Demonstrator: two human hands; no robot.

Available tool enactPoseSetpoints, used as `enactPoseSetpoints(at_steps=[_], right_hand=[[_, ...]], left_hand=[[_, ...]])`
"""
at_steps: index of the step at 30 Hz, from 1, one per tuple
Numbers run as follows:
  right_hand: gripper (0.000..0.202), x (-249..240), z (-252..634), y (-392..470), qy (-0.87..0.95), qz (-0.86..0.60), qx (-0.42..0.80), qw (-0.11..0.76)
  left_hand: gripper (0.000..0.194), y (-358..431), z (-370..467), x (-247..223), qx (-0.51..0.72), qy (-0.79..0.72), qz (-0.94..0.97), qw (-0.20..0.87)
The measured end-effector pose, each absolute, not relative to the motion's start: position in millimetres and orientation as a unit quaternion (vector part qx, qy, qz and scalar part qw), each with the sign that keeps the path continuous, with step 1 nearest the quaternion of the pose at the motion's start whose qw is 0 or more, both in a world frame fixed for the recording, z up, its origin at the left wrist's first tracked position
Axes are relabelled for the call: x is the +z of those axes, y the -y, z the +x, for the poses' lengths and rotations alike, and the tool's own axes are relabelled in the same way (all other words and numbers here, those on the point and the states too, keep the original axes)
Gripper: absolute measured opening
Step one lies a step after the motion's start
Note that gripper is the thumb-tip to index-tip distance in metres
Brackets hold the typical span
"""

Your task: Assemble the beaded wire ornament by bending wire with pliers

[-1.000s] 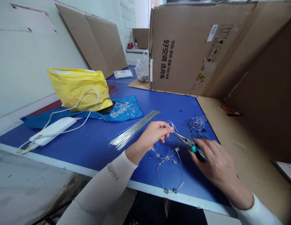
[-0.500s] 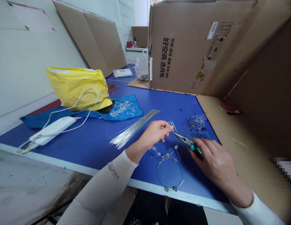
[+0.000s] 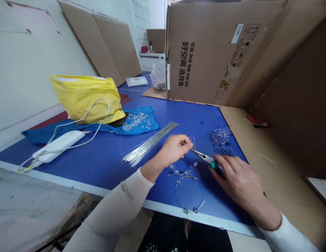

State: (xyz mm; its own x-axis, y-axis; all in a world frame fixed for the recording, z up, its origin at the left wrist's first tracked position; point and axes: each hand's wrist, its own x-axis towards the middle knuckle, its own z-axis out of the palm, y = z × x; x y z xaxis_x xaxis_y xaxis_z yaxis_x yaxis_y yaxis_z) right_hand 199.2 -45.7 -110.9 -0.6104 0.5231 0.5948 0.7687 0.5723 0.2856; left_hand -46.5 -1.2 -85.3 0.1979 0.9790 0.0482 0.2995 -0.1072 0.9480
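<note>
My left hand (image 3: 175, 147) pinches a thin bent wire (image 3: 191, 139), whose loop shows just past the fingertips. Green-handled needle-nose pliers (image 3: 205, 157) are gripped in my right hand (image 3: 240, 178), their tips meeting the wire close to my left fingers. Whether the jaws are fully closed is too small to tell. Below the hands lies a wire ring with clear beads (image 3: 189, 196), and a shorter beaded wire touches or overlaps its top. A bundle of straight silvery wires (image 3: 149, 145) rests left of my left hand.
Clear beads (image 3: 136, 120) lie on a blue cloth (image 3: 107, 129) beside a yellow bag (image 3: 91, 99). A white power strip (image 3: 59, 146) with its cord is at left. Beaded wire pieces (image 3: 220, 135) and dark rings (image 3: 223, 152) sit at right. A large cardboard box (image 3: 205, 70) stands behind.
The pliers and my right hand have shifted slightly left and down. The left hand has turned a little, and the wire loop has changed its angle.
</note>
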Motion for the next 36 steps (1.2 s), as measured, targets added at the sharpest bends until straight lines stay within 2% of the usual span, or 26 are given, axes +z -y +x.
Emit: enactPoseSetpoints(at_steps=[11, 24, 36], right_hand=[[0.027, -107.2, 202.1, 47.6, 0.863, -0.377, -0.271, 0.200], [0.026, -106.1, 200.9, 50.0, 0.861, -0.365, -0.297, 0.191], [0.024, -104.7, 200.9, 53.0, 0.862, -0.363, -0.311, 0.169]], left_hand=[[0.016, 0.1, -51.5, -79.4, 0.361, -0.518, 0.676, 0.380], [0.019, 1.8, -50.4, -80.0, 0.343, -0.499, 0.657, 0.449], [0.016, 0.8, -51.8, -80.1, 0.330, -0.486, 0.676, 0.445]])
